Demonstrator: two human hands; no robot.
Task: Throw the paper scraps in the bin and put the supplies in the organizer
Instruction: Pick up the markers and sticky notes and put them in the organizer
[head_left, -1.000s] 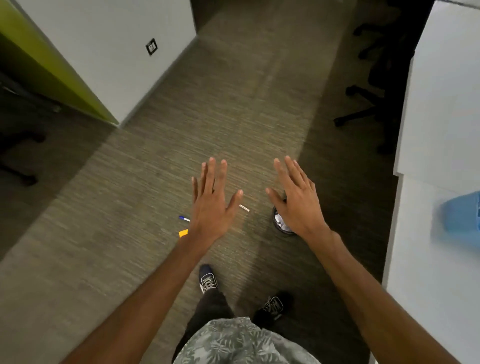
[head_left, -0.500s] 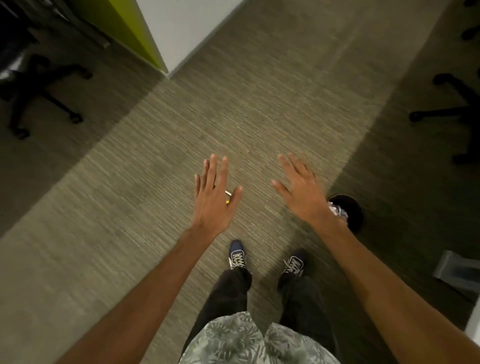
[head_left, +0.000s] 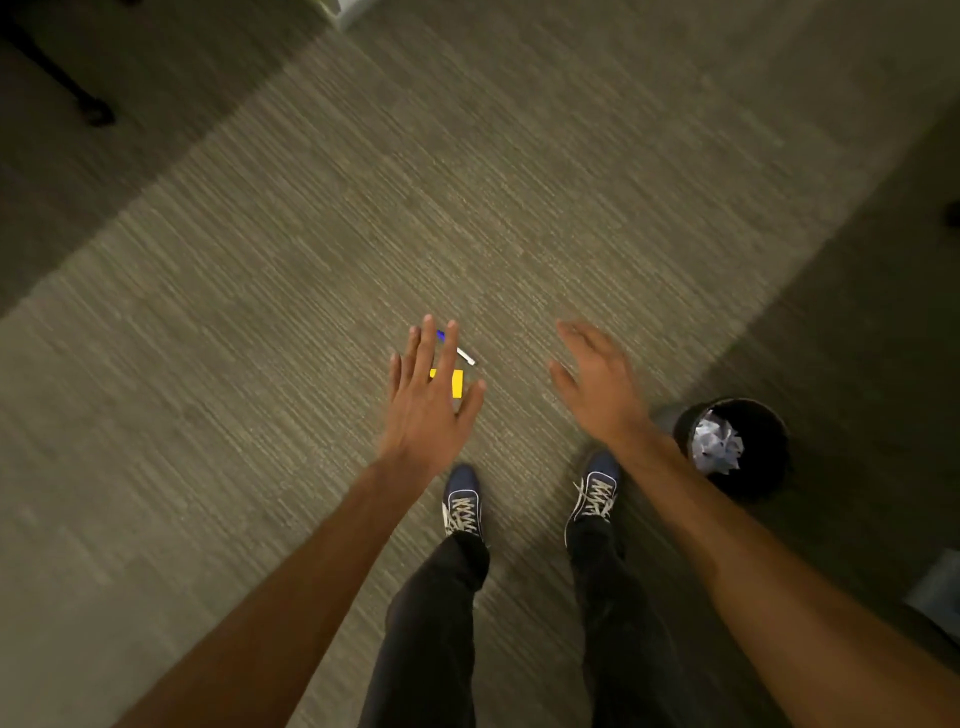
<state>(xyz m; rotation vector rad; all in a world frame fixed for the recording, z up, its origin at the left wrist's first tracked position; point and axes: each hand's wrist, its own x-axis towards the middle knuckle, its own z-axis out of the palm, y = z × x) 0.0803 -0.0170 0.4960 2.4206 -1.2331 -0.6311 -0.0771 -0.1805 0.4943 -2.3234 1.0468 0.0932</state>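
Observation:
On the carpet lie a white pen with a blue cap (head_left: 464, 355) and a small yellow pad (head_left: 456, 383), both partly hidden behind my left hand (head_left: 428, 400). That hand hovers above them, empty, fingers spread. My right hand (head_left: 597, 387) is held out to the right of them, also empty with fingers apart, and blurred. A black round bin (head_left: 763, 441) stands on the floor at the right, beside my right forearm, with crumpled white paper scraps (head_left: 716, 446) inside.
My two feet in dark blue shoes (head_left: 462, 506) stand just below the supplies. A chair base (head_left: 96, 111) shows at the upper left, a white wall corner (head_left: 348, 10) at the top, and a grey object (head_left: 940, 592) at the lower right edge.
The view has tilted further down and turned. The pen and yellow pad now show under my left hand, and the bin has shifted to the right of my right arm. Both hands stay empty.

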